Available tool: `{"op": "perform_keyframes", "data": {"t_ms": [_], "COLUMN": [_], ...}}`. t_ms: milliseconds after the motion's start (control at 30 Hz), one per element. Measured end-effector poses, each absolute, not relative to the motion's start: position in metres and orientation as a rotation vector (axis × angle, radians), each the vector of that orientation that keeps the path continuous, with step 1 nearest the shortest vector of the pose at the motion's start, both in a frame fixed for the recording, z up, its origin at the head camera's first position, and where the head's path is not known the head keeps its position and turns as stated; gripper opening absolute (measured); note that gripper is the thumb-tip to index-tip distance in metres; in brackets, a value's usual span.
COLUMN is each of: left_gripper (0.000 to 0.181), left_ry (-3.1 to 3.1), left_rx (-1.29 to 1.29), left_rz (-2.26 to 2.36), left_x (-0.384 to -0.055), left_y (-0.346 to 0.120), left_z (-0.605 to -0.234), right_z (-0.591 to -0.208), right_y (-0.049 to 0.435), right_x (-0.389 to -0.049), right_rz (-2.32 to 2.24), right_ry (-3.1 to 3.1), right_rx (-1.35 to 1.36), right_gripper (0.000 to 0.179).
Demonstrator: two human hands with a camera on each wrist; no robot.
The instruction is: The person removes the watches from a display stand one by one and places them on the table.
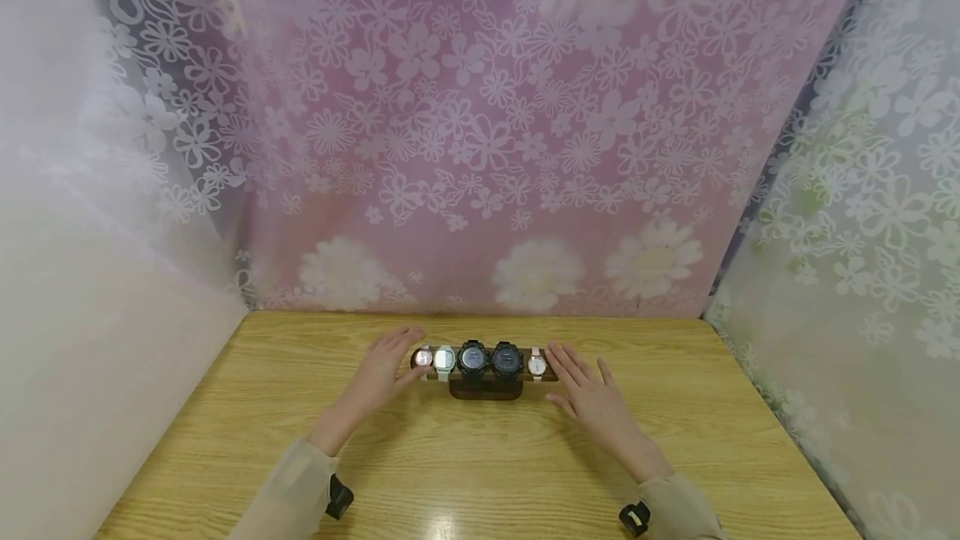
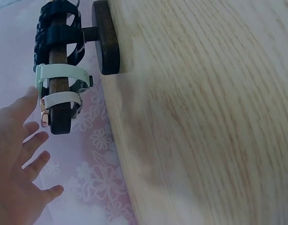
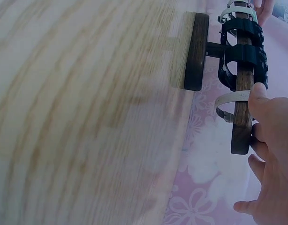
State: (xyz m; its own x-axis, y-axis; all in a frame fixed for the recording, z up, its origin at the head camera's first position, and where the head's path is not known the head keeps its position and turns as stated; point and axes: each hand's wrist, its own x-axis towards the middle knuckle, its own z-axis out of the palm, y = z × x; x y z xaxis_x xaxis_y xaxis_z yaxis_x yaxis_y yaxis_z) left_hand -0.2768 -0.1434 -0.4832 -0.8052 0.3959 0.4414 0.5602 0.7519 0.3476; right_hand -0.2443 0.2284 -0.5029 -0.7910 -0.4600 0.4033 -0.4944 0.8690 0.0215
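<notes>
A dark wooden watch stand [image 1: 486,392] stands on the table, its horizontal bar carrying several watches. From the left come a small rose-gold watch [image 1: 423,357], a mint-green watch [image 1: 444,358], a black sports watch [image 1: 473,357], a second black watch [image 1: 507,358] and a small white-faced watch [image 1: 537,366] on a pale strap. My left hand [image 1: 381,369] is at the bar's left end, fingers spread, thumb close by the rose-gold watch. At the right end, the fingertips of my right hand [image 1: 591,403] reach the bar [image 3: 241,133], fingers extended. Neither hand grips a watch.
The light wood-grain table [image 1: 480,465] runs back to a pink flowered curtain [image 1: 480,148]. A pale panel [image 1: 135,273] borders the left side, and a white flowered curtain [image 1: 862,315] the right. Both wrists wear black devices [image 1: 339,497].
</notes>
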Motion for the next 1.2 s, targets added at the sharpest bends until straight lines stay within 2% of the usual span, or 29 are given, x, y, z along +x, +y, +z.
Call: {"op": "perform_keyframes", "data": {"t_ms": [400, 1200], "left_gripper": [0.07, 0.064], "left_ry": [-2.654, -2.616], "left_rx": [-0.795, -0.767], "left_rz": [-0.637, -0.469], "left_x": [-0.285, -0.285], "left_y": [-0.143, -0.149], "left_z": [-0.498, -0.497], "right_z": [-0.503, -0.502], "right_y": [0.229, 0.23], "right_x": [-0.243, -0.243], "right_rz": [0.153, 0.182], "right_ry": [-2.659, -2.683], "right_rx": [0.71, 0.695], "right_gripper": [0.078, 0.08]}}
